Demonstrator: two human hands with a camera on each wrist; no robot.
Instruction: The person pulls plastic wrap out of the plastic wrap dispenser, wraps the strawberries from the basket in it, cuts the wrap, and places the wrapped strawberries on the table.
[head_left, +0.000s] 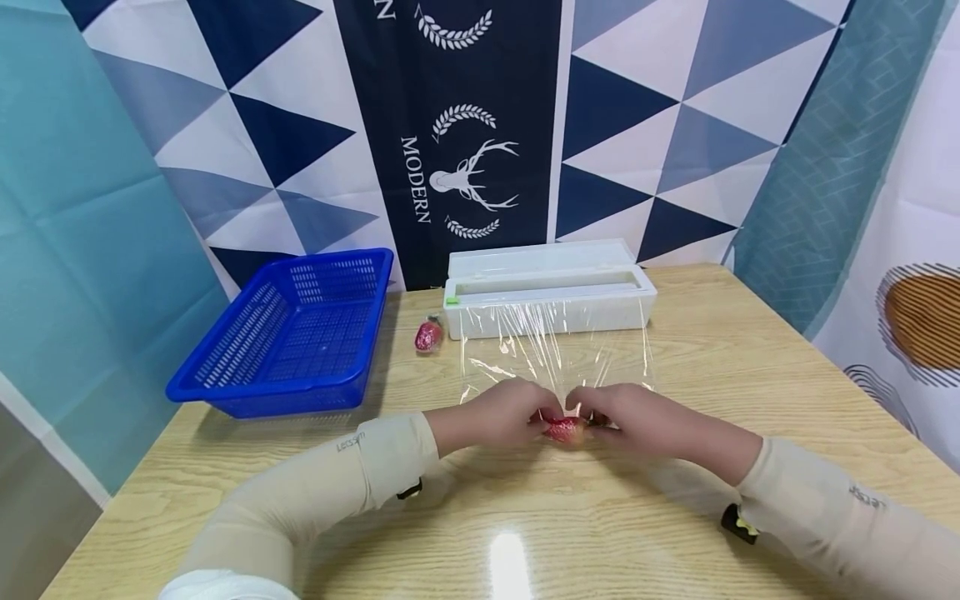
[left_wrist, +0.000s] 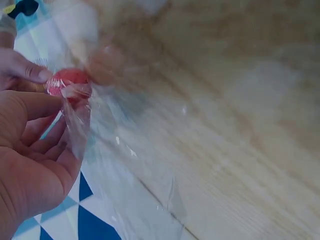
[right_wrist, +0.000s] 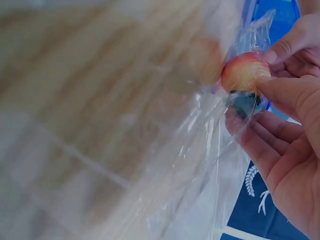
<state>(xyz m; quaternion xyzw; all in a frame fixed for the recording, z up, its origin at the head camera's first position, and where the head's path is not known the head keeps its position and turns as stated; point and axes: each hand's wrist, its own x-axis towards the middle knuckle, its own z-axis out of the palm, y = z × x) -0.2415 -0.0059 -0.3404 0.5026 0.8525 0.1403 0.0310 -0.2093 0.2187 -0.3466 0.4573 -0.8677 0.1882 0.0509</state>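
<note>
A small red-and-yellow strawberry [head_left: 566, 430] with a green leafy cap lies between my two hands, just above the table. Clear cling film [head_left: 517, 354] covers it and stretches back to the white dispenser box [head_left: 551, 317]. My left hand [head_left: 510, 412] pinches the strawberry and film at the red end. At the leafy end, my right hand [head_left: 630, 417] grips with thumb and fingers. In the right wrist view the green cap [right_wrist: 245, 103] shows through the film. The left wrist view shows the red side [left_wrist: 70, 82] under wrinkled film.
A blue plastic basket [head_left: 356, 379] stands at the back left of the wooden table [head_left: 420, 550]. Beside the dispenser's left end lies another red fruit [head_left: 428, 335], wrapped in film. A patterned cloth [head_left: 300, 100] hangs behind the table.
</note>
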